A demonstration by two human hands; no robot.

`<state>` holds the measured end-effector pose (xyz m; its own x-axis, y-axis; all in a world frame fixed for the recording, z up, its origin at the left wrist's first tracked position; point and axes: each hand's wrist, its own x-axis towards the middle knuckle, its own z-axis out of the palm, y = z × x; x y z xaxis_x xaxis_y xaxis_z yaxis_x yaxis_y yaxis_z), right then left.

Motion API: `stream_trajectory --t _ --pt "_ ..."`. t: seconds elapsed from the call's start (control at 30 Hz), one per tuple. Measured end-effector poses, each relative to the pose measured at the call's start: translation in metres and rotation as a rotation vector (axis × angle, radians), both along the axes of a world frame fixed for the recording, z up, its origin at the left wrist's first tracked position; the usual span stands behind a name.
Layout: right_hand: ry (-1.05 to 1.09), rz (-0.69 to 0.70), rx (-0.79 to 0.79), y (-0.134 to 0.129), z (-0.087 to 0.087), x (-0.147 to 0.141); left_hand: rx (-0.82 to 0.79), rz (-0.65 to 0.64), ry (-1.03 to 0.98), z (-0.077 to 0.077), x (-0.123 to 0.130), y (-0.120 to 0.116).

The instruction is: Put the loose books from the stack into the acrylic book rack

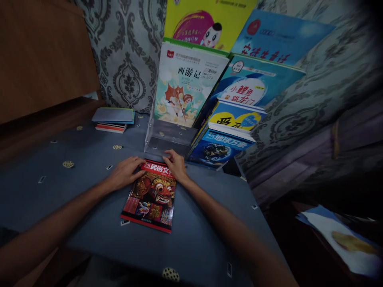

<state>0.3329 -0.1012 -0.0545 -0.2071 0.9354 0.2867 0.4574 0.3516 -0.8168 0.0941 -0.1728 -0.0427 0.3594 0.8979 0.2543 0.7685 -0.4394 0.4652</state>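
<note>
A red book with a mask on its cover lies face up on the blue-grey table. My left hand is at its upper left edge, thumb and fingers apart, fingertips touching the cover's edge. At the upper right corner, my right hand rests with thumb and index finger spread. Neither hand is closed round the book. Just beyond them stands a clear acrylic rack, with a white-covered book upright in it. To its right, a blue book with a globe leans in front of other books.
A small stack of books lies at the back left of the table. More tall books, one yellow-green and one blue, stand at the back against a patterned curtain. Papers lie at the far right.
</note>
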Motion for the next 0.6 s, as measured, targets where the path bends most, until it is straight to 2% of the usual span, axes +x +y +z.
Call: stream_trajectory --t 0.07,0.17,0.3,0.4,0.5,0.6 --pt "-0.056 0.012 0.035 0.001 0.003 -0.002 0.072 -0.006 0.085 -0.004 0.000 0.001" --pt "-0.134 0.006 0.082 -0.004 0.006 -0.002 0.086 -0.033 0.129 -0.008 -0.002 0.003" --pt "-0.337 0.032 0.278 -0.018 0.006 0.000 0.065 -0.053 0.128 -0.008 -0.004 0.005" --pt "-0.372 0.228 0.380 -0.028 0.007 -0.001 0.049 -0.053 0.128 -0.007 -0.004 0.004" --pt "-0.367 0.438 0.406 -0.033 0.007 -0.002 0.040 -0.050 0.133 -0.008 -0.004 0.004" --pt "-0.389 0.486 0.384 -0.034 0.007 -0.002 0.043 -0.050 0.113 -0.011 -0.005 0.005"
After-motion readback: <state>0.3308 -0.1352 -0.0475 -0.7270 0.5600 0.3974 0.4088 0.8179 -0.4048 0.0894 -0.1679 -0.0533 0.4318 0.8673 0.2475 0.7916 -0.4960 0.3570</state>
